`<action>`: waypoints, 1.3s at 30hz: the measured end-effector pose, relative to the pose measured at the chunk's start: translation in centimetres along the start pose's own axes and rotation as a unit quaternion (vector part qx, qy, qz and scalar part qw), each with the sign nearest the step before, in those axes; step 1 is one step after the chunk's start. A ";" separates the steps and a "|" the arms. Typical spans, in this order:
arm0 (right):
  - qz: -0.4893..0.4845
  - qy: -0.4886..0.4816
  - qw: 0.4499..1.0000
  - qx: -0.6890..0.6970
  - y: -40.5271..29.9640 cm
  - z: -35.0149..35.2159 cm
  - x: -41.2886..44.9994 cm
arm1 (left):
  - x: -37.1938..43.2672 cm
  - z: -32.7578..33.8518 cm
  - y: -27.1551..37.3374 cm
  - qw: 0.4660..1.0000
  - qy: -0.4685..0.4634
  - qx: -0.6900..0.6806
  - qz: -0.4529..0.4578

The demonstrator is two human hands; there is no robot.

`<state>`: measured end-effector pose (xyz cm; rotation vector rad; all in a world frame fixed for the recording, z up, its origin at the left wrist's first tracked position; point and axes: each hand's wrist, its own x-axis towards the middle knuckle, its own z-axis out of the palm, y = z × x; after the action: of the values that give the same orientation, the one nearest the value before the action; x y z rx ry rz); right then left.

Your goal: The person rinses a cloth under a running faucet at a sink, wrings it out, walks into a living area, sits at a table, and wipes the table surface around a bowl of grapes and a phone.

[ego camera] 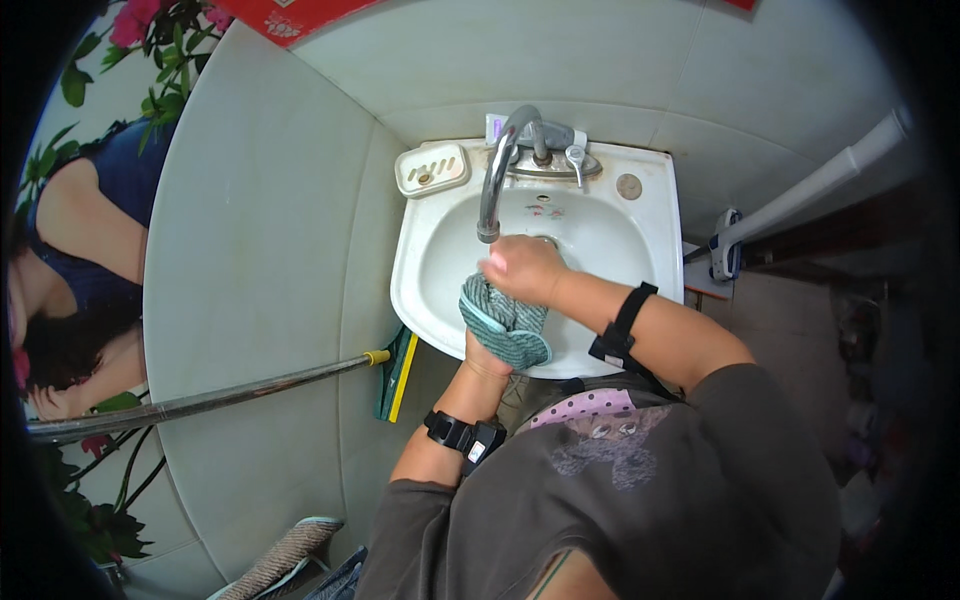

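Note:
A green striped cloth (506, 319) with a pale blue edge is bunched over the front of the white washbasin (410, 292). My right hand (525, 266) is closed at the cloth's upper end, its thumb side blurred. From below, my left hand (487, 352) supports the same cloth, which hides most of its fingers. Just above my right hand is the outlet of the curved chrome faucet (495, 180). My right forearm crosses the bowl and partly covers the drain (546, 241).
On the basin's back left corner lies a white soap dish (431, 169). A tube (559, 136) rests behind the faucet, near its lever handle (576, 161). A squeegee (396, 375) with a long pole leans at the left. Another pole (817, 176) slants at the right.

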<state>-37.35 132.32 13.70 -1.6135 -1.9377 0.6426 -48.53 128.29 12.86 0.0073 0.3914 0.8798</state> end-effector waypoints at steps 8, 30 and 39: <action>0.084 -0.230 0.950 0.195 3.4 -4.8 1.1 | -0.4 -0.4 2.2 0.998 -0.018 0.016 -0.060; -0.271 0.014 0.962 -0.008 -1.5 -0.6 -3.2 | 1.7 -2.7 0.6 0.998 -0.057 0.037 -0.003; -0.007 -0.025 0.992 -0.122 0.0 -0.3 0.2 | 0.6 0.2 -0.7 0.999 0.020 0.048 -0.013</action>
<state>-37.17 132.51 13.95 -1.7420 -2.1300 0.4590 -47.58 128.33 12.72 0.0721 0.4704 0.8368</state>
